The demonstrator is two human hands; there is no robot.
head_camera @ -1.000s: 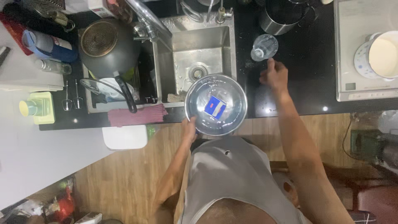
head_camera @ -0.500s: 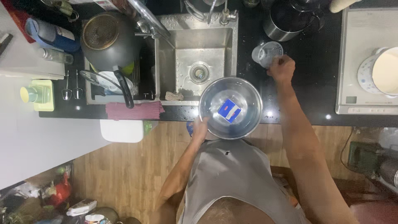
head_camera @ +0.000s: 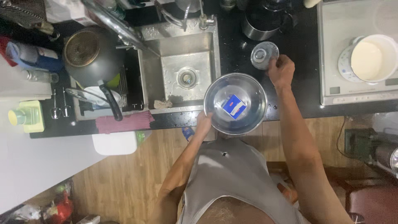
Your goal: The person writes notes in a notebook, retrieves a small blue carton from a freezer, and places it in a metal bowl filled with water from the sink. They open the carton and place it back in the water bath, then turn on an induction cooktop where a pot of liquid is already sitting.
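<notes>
My left hand point(head_camera: 203, 123) grips the near rim of a round steel bowl point(head_camera: 255, 89) held at the front edge of the black counter, just right of the sink. A small blue and white packet point(head_camera: 234, 106) lies flat inside the bowl. My right hand point(head_camera: 281, 70) is closed on a clear glass cup point(head_camera: 263, 54) standing on the counter behind the bowl. My forearms reach up from my grey shirt below.
A steel sink point(head_camera: 180, 70) with a tap lies left of the bowl. A dark wok point(head_camera: 92, 58) rests on a dish rack further left. A stove point(head_camera: 331, 62) bears a white pot of pale liquid point(head_camera: 368, 60). A steel pot point(head_camera: 259, 25) stands at the back.
My right hand has closed on the glass cup and drawn it slightly nearer the bowl. The left hand keeps holding the bowl in the same place.
</notes>
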